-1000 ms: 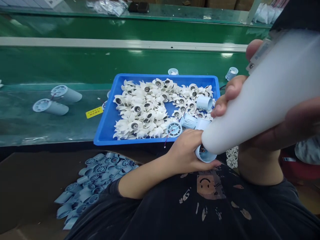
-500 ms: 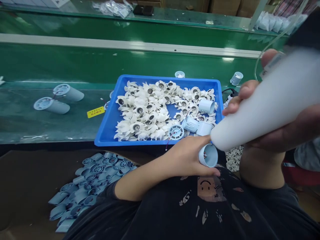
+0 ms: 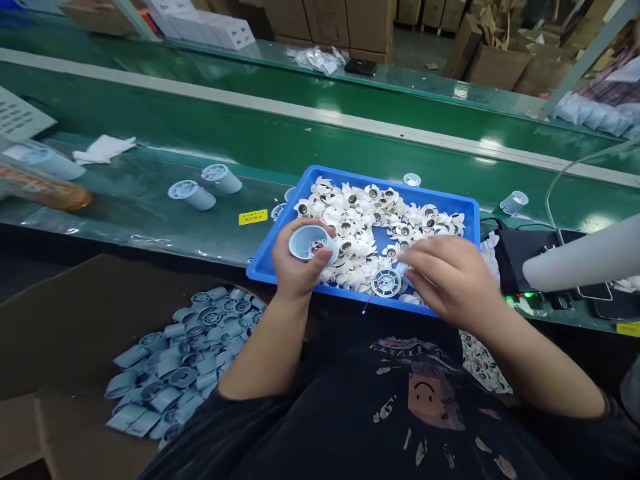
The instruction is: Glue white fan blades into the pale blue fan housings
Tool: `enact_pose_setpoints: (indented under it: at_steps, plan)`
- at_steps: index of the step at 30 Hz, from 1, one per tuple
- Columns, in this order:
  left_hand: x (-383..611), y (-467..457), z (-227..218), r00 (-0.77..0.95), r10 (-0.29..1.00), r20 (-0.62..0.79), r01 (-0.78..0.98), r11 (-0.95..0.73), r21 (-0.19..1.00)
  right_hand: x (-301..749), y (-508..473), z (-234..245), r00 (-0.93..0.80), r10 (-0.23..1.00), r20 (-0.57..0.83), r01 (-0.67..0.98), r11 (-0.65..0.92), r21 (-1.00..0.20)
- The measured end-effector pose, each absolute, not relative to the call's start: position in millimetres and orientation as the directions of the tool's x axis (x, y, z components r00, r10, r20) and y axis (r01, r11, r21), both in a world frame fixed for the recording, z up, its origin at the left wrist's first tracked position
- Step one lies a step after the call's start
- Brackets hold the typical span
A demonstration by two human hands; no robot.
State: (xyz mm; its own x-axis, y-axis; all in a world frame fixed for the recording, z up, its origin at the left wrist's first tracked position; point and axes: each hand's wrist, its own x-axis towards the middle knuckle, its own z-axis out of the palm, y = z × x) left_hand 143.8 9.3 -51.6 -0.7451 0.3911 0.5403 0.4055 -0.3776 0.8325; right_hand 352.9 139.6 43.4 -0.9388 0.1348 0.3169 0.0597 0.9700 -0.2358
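My left hand (image 3: 295, 267) is wrapped round a light blue cylindrical housing (image 3: 327, 249), its open mouth tilted toward me and small parts with wires showing inside. It is over the left edge of a blue tray (image 3: 270, 257). The tray bears many white fan impellers (image 3: 345, 217) with dark round hubs. My right hand (image 3: 447, 273) is over the tray's right part, thumb and fingers drawn together; what is between them is too small to make out. Just beside its fingertips lies another blue housing (image 3: 387, 283), spoked end up, a thin wire trailing from it.
A thick white tube-shaped tool (image 3: 585, 253) juts in from the right, near a black box (image 3: 525, 257) with green lights. Two housings (image 3: 193, 195) lie left of the tray by a yellow label (image 3: 253, 217). A carton (image 3: 90, 313) at lower left contains many housings (image 3: 200, 353).
My right hand has left the white tube tool and moved left over the tray. My left hand has carried the housing left and forward, to the tray's left edge. The view has turned left.
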Motion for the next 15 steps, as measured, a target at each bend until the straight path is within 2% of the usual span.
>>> enact_pose_setpoints:
  at_steps: [1,2,5,9,15]
  plan:
    - [143.1,10.2,-53.3,-0.734,0.407,0.543,0.396,-0.392,0.830,329.6,142.3,40.1,-0.978,0.125,0.166,0.095,0.979,-0.178]
    - [142.6,10.3,-54.7,-0.732,0.429,0.530,0.378,-0.391,0.839,306.8,146.1,36.1,-0.987,0.151,-0.059,0.157,0.982,-0.108]
    - [142.2,7.5,-57.7,-0.756,0.469,0.457,0.306,-0.364,0.880,252.4,160.2,20.5,-0.962,0.173,-0.213,0.185,0.982,-0.040]
    - [145.1,6.3,-58.0,-0.771,0.530,0.353,0.198,-0.327,0.924,226.1,172.1,2.9,-0.940,0.174,-0.293,0.181,0.984,0.006]
    - [143.3,18.9,-56.9,-0.776,0.520,0.357,0.229,-0.295,0.928,225.5,176.1,-1.7,-0.946,0.160,-0.283,0.171,0.985,-0.013]
